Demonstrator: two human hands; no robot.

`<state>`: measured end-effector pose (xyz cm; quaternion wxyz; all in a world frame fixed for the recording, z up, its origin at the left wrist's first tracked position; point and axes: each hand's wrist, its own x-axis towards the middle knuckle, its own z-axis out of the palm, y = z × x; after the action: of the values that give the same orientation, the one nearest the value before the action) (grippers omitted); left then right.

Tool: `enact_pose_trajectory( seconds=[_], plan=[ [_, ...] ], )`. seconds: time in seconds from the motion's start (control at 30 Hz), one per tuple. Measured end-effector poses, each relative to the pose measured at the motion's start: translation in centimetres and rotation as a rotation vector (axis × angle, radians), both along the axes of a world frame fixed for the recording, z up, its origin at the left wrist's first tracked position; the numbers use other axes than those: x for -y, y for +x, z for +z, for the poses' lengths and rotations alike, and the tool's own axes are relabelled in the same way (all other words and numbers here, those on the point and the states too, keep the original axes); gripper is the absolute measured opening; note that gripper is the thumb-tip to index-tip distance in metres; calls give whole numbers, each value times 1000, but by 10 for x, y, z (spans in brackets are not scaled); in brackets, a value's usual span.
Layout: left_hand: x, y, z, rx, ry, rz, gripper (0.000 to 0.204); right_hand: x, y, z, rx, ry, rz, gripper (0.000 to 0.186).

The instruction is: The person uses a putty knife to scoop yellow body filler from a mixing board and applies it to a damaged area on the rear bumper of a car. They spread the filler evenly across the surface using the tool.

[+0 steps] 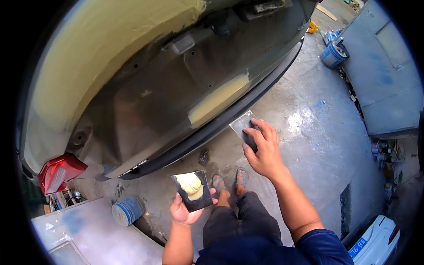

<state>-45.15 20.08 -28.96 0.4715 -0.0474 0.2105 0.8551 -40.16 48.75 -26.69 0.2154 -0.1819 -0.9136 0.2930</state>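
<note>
"Putty [189, 183] — where is it?"

"In a thick mound on the dark plate [204, 204]. The left hand [183, 212] cradles that plate, thumb and fingers curled around opposite edges. A matching patch [219, 100] lies low on the car panel [132, 106], just above the dark trim [212, 130]."

"And the right hand [266, 152]?"

"Partly closed, fingers bent over a flat spreader [240, 126], beside the trim; I can't tell if the blade touches it."

"Which step is this?"

"I'd judge it a pause between spreading strokes. Another stroke would call for a modest scoop, then a low blade angle and even pressure."

"How does the putty look?"

"Pale yellow, smooth and softly folded — with a thinner smear beneath. The panel patch looks flatter, its ends uneven."
</note>
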Motion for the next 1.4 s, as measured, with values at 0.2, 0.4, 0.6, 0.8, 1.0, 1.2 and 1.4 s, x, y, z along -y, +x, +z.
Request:
enact_pose_trajectory(
  seconds=[0.2, 0.4, 0.6, 0.8, 1.0, 1.2, 1.4],
  plan=[
    [-1, 17, -37, 30, -41, 101, 71, -3, -44, -30, -24, 111, 50, 50],
    [10, 23, -69, 109, -35, 100, 73, 12, -80, -52, -96, 279, 45, 56],
    [28, 29, -90, 142, -61, 69, 74, 28, -96, -64, -169, 302, 31, 56],
    [30, 27, -95, 69, -98, 26, 70, 31, -105, -66, -209, 327, 26, 57],
    [33, 27, -103, 68, -72, 12, 70, 34, -111, -71, -258, 335, 10, 58],
    [34, 25, -103, 71, -83, 4, 70, 38, -114, -76, -256, 345, 10, 57],
    [35, 27, -103, 84, -100, 12, 71, 43, -103, -73, -199, 327, 8, 56]
  ],
)
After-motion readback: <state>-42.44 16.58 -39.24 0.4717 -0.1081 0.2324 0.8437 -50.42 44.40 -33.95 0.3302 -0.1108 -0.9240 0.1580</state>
